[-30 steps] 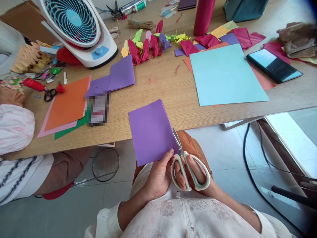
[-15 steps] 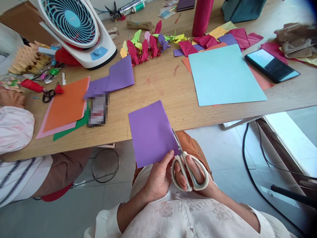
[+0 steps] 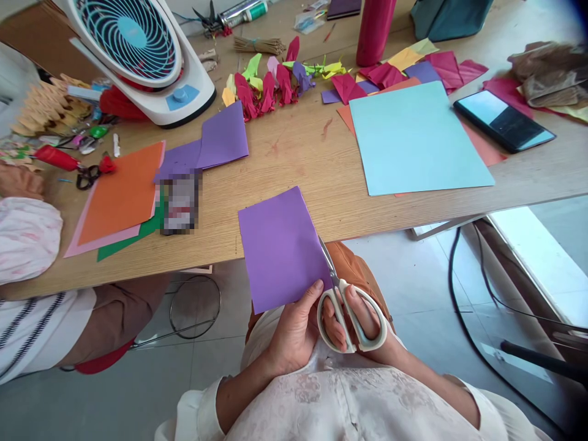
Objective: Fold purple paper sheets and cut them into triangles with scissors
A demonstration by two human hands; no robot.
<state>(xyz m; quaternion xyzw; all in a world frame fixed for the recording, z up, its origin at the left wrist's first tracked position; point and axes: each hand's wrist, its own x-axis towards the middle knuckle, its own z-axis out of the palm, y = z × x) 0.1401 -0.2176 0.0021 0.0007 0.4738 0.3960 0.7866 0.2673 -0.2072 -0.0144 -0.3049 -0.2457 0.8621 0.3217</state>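
Observation:
Over my lap, at the table's front edge, a purple sheet of paper (image 3: pixel 285 248) is held in my left hand (image 3: pixel 297 327). The thumb presses on its lower right corner; the fingers behind are hidden. My right hand (image 3: pixel 362 324) is closed on white-handled scissors (image 3: pixel 339 300), with thumb and fingers through the loops. The blades lie along the sheet's right edge and point up and left; part of them is hidden by the paper.
A light blue sheet (image 3: pixel 418 141) and a phone (image 3: pixel 505 120) lie on the table (image 3: pixel 285 159) at right. Orange paper (image 3: pixel 122 196) and folded purple paper (image 3: pixel 224 136) lie at left. A fan (image 3: pixel 156 67) stands behind them. Another person's sleeve (image 3: pixel 27 239) is at far left.
Almost nothing differs. The view has shifted very slightly, while both hands, the purple paper and the scissors keep about the same place.

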